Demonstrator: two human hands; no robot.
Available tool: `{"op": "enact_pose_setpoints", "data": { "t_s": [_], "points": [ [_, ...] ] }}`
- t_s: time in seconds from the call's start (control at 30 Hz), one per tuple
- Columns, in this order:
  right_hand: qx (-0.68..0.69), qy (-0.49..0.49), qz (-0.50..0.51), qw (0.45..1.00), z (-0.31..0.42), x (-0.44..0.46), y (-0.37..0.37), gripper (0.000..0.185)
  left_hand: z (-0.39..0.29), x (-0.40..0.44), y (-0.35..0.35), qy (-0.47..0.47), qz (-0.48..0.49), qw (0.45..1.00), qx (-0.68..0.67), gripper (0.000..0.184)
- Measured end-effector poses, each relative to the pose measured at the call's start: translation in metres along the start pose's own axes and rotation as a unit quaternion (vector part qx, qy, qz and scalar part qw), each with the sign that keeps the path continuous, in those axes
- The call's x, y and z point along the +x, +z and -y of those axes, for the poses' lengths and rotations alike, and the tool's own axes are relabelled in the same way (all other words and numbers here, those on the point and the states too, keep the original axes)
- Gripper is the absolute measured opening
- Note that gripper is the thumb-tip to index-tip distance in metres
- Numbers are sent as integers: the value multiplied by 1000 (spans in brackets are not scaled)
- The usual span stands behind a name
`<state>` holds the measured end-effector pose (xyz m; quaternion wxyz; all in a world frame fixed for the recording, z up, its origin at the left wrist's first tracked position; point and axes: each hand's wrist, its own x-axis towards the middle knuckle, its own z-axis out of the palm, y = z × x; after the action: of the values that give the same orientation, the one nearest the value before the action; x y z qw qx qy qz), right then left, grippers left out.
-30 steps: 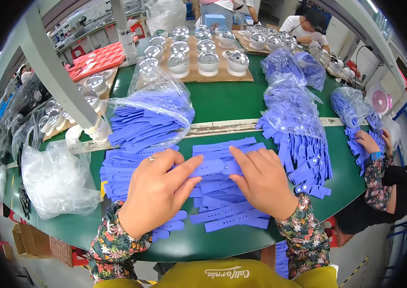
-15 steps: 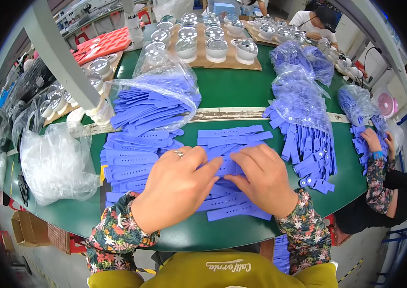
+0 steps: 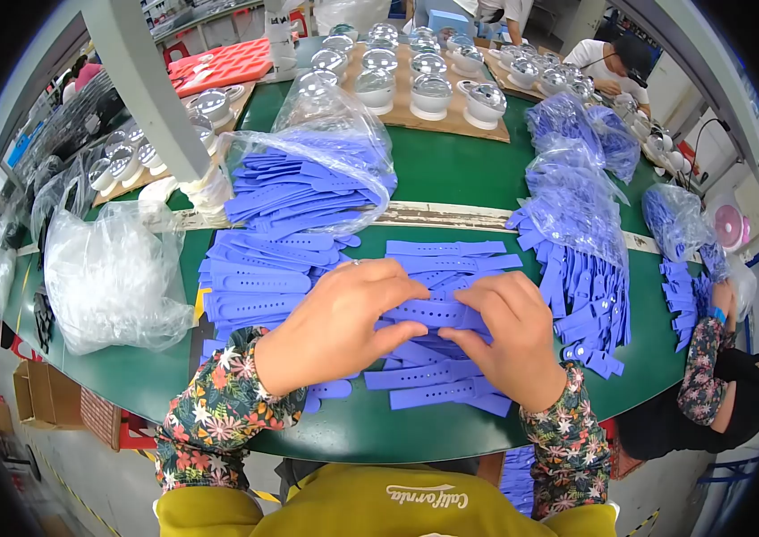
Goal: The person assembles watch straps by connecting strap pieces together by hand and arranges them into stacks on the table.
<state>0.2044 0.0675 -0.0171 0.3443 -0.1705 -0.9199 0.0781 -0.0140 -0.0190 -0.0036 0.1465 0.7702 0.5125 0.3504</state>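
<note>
Since half a second ago, left to right: left hand (image 3: pixel 339 322) has eased back a little, so more of the blue strap (image 3: pixel 440 313) shows between the hands; right hand (image 3: pixel 515 336) is about where it was, over the strap's right part; at far right a co-worker's hand (image 3: pixel 721 300) has drawn back from the loose straps (image 3: pixel 679 300) it was over. Positions now, same order: clear plastic bag (image 3: pixel 115 282) on the green table (image 3: pixel 433 170), then the left strap pile (image 3: pixel 258 285), just left of the left hand. Left thumb and index stand apart around the strap's left part (can't tell if they're actually gripping). Strap lies roughly level, row of holes facing up, over the middle strap stack (image 3: pixel 437 371). Right thumb and index are parted around its right part, pinch or no pinch also unclear. Bagged straps (image 3: pixel 576 206) sit beyond, right of that hand.
</note>
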Motion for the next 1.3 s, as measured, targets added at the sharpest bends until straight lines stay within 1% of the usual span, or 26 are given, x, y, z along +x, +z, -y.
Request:
{"op": "enact_pose_setpoints", "data": {
  "t_s": [0.1, 0.23, 0.3, 0.4, 0.57, 0.67, 0.73, 0.77, 0.83, 0.87, 0.93, 1.03, 1.1, 1.13, 1.17, 1.2, 1.23, 1.3],
  "points": [
    [0, -3, -1, 1000, 0, 1, 1, 41, 4, 0, 3, 2, -2, 1000, -15, 28],
    [2, -7, -5, 1000, -1, 0, 3, 41, 6, 0, 4, 4, 2, 1000, -20, 27],
    [5, -12, -7, 1000, -1, 0, 4, 41, 5, 0, 4, -17, 16, 999, -31, 26],
    [7, -20, -9, 1000, -1, 0, 5, 41, 9, -1, 9, -8, 8, 998, -57, 25],
    [6, -32, -10, 999, -2, 1, 5, 41, 7, -1, 8, -19, 11, 997, -73, 23],
    [44, -10, 11, 999, 0, 4, 2, 37, 5, 0, 7, -21, 12, 997, -78, 21],
    [62, 11, 18, 998, -2, 3, 4, 29, 4, 0, 9, -22, 13, 997, -79, 20],
    [62, 12, 19, 998, -2, 3, 5, 29, 3, 0, 11, -22, 9, 996, -86, 19],
    [70, 20, 4, 997, -1, 2, 8, 21, 2, -1, 14, -21, 7, 995, -95, 18],
    [69, 22, 4, 997, -2, 2, 9, 21, 1, -1, 15, -21, 5, 995, -94, 18],
    [111, 35, 11, 993, -3, 2, 11, 19, 0, 0, 16, -21, 3, 995, -93, 17],
    [123, 35, 17, 992, -3, 2, 15, 18, 1, 0, 18, -24, 14, 996, -90, 18],
    [109, 32, 26, 993, -4, 5, 8, 17, 1, 1, 17, -81, 53, 988, -121, 22],
    [98, 28, 38, 994, -5, 6, 5, 16, 1, 1, 18, -79, 54, 988, -122, 22],
    [96, 30, 38, 994, -8, 7, 4, 16, 1, 2, 19, -34, -25, 999, -34, 25],
    [90, 50, 23, 994, -13, 7, 4, 15, 2, 3, 19, 12, -103, 993, 55, 28],
    [84, 69, 7, 994, -17, 8, 3, 14, 3, 4, 16, 14, -102, 993, 54, 28],
    [77, 84, 14, 993, -21, 11, 1, 11, 7, 5, 9, 28, -146, 979, 140, 33]
  ]
}}
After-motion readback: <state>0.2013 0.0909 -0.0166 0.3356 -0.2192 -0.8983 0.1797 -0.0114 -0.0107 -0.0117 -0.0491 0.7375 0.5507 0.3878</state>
